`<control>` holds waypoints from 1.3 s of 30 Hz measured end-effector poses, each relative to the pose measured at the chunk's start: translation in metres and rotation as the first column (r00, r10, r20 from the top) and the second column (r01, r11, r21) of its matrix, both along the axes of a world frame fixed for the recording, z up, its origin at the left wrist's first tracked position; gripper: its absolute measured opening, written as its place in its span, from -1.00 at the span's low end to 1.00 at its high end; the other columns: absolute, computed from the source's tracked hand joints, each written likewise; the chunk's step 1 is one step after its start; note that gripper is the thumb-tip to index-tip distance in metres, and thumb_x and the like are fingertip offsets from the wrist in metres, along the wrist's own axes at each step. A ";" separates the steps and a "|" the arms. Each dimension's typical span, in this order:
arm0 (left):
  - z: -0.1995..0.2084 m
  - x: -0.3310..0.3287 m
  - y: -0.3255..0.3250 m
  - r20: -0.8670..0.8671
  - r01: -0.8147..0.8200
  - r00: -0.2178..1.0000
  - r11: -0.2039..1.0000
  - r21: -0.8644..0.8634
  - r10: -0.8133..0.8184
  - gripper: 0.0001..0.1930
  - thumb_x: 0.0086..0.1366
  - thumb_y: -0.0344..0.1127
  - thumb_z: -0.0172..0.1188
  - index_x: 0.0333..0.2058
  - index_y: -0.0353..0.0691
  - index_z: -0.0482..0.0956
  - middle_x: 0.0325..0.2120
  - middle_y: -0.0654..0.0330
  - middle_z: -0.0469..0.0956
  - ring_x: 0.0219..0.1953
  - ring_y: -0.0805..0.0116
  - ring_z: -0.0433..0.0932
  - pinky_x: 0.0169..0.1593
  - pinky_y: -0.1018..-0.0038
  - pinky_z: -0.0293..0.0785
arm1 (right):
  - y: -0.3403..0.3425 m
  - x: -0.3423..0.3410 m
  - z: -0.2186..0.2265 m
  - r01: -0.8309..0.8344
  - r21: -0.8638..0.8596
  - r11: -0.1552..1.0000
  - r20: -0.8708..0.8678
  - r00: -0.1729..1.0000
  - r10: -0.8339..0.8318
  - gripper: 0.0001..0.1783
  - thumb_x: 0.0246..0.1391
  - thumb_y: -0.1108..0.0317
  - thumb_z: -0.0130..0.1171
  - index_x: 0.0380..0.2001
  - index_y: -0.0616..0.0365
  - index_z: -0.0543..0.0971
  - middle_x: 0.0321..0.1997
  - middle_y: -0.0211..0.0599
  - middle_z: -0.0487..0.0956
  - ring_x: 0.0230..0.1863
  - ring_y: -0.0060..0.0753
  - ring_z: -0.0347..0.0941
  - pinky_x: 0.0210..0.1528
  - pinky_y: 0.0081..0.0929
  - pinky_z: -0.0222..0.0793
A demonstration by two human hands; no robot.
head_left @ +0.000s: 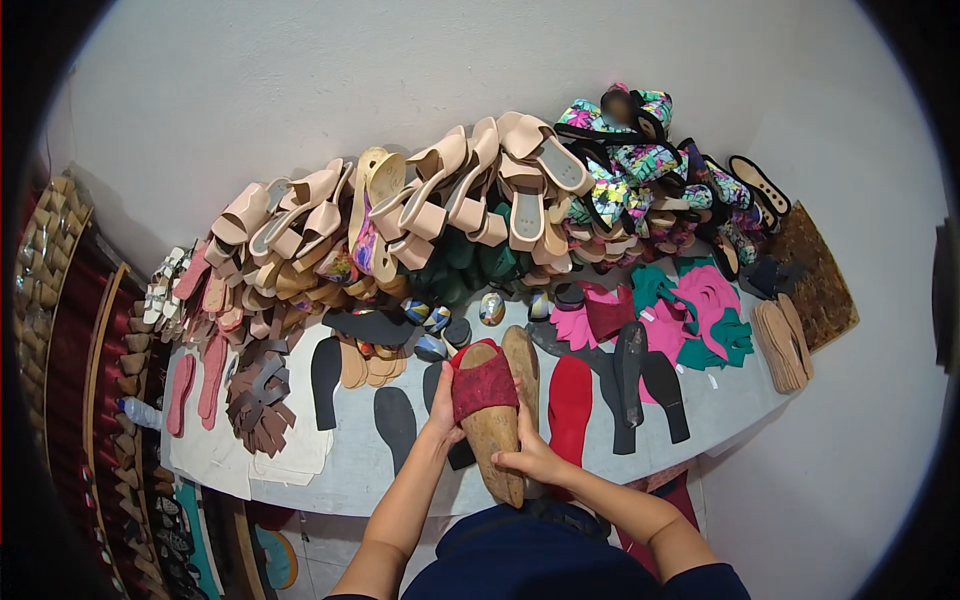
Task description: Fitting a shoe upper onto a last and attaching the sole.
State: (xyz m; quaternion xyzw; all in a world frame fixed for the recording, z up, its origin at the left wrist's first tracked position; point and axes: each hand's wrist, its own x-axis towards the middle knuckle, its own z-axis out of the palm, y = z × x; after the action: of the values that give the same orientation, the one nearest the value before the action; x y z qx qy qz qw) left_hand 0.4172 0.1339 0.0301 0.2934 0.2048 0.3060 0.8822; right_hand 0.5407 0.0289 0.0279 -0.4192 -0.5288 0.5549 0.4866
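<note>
Both my hands are closed around a wooden shoe last [492,440], held above the table's near edge with its narrow end toward me. A dark red patterned upper [484,386] wraps over its wide end. My left hand [443,408] grips the upper's left side, and my right hand [533,457] clasps the last lower down on the right. Just behind stands a second wooden last [521,352], partly hidden. To the right lies a red sole [570,408], with a black sole [664,392] farther right. A dark grey sole [394,425] is left of my left hand.
A tall heap of beige heeled sandals [440,160] and flower-patterned sandals [640,165] lines the wall. Pink and green cut pieces [705,305] lie at right, near stacked tan soles [782,345]. Brown straps [260,400] spread at left. Shelves of lasts [130,370] stand left of the table.
</note>
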 end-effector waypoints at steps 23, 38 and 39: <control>-0.011 -0.135 0.012 -0.402 -0.158 0.906 0.987 -0.031 0.132 -0.23 0.16 0.31 -0.54 0.01 -0.26 0.21 -0.11 0.03 0.35 -0.11 0.27 0.38 -0.03 0.40 0.28 | 0.009 -0.127 -0.015 -0.093 -0.347 0.933 -0.171 0.985 0.035 -0.14 -0.17 0.19 -0.01 0.12 0.28 -0.18 0.07 -0.10 0.09 0.15 -0.31 -0.04 0.16 -0.44 -0.14; -0.010 -0.213 0.031 -0.384 -0.098 0.922 0.988 -0.122 0.044 -0.42 0.21 0.20 -0.38 -0.03 -0.13 0.27 -0.13 0.18 0.38 -0.12 0.37 0.38 -0.04 0.41 0.30 | 0.034 -0.192 -0.019 -0.098 -0.324 0.941 -0.188 0.981 0.038 -0.13 -0.19 0.25 0.05 0.13 0.30 -0.15 0.09 -0.09 0.11 0.15 -0.29 -0.01 0.15 -0.42 -0.08; -0.016 -0.215 0.030 -0.354 -0.108 0.934 0.983 -0.150 0.049 -0.41 0.21 0.20 -0.40 -0.03 -0.13 0.27 -0.15 0.17 0.39 -0.12 0.36 0.38 -0.03 0.41 0.29 | 0.033 -0.196 -0.021 -0.091 -0.327 0.940 -0.189 0.982 0.029 -0.13 -0.19 0.25 0.05 0.13 0.30 -0.15 0.09 -0.09 0.11 0.15 -0.29 -0.01 0.15 -0.42 -0.08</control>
State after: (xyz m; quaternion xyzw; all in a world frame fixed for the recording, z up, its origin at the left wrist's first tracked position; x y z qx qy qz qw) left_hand 0.2021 0.1644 0.0137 0.2596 0.3943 0.2660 0.8405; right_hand 0.3446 0.0620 0.0072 -0.4270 -0.3930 0.6871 0.4371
